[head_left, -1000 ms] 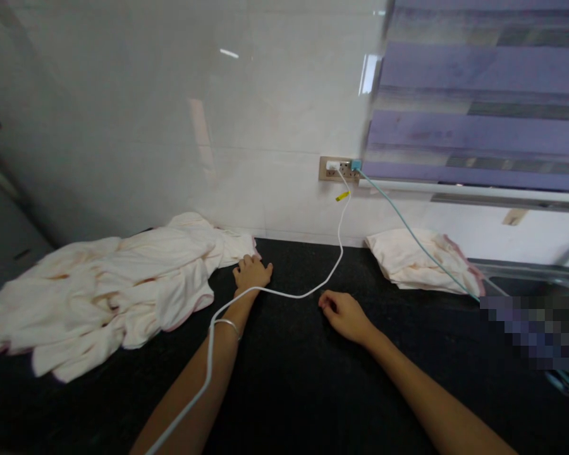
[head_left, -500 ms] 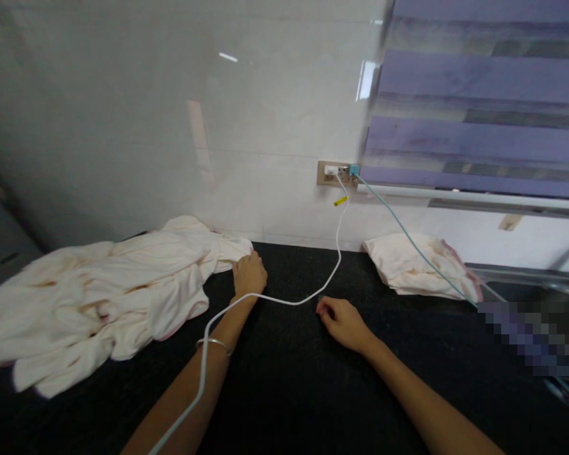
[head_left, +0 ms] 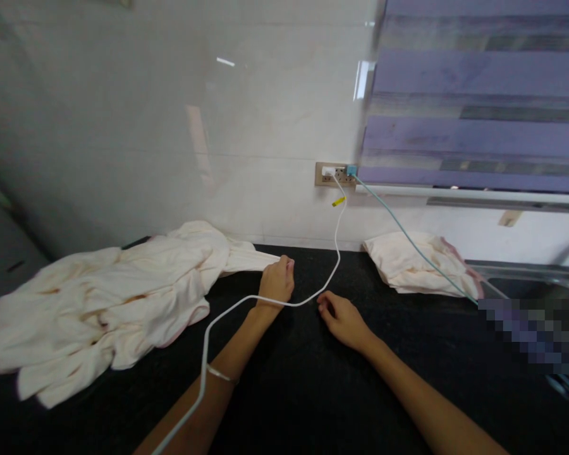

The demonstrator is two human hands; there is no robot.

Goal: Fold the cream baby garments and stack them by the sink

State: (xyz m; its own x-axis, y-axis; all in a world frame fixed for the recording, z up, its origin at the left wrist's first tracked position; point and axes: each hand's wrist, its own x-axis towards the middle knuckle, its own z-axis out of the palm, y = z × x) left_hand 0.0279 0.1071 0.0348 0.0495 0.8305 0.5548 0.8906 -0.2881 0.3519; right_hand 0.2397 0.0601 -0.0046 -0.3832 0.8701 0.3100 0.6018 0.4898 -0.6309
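While pinching a corner of the crumpled cream cotton cloth (head_left: 123, 297) on the black stone surface (head_left: 284, 379), keeping the left hand (head_left: 275, 282) low and drawing flat along the stone. Grip of this hand closed around the stretched-out corner, fingers curled. Cloth lying in a loose heap at the left, its corner reaching toward the middle. Right hand (head_left: 344, 318) resting loosely curled on the stone, holding nothing. Minding the thin white charging cable (head_left: 246, 301) crossing over the left wrist: probably better lifting the wrist a little, so the cord is not dragging at the beige wall socket (head_left: 332, 173). Staying well apart from the folded cream cloth bundle (head_left: 415, 260) under the teal cable (head_left: 408, 234).
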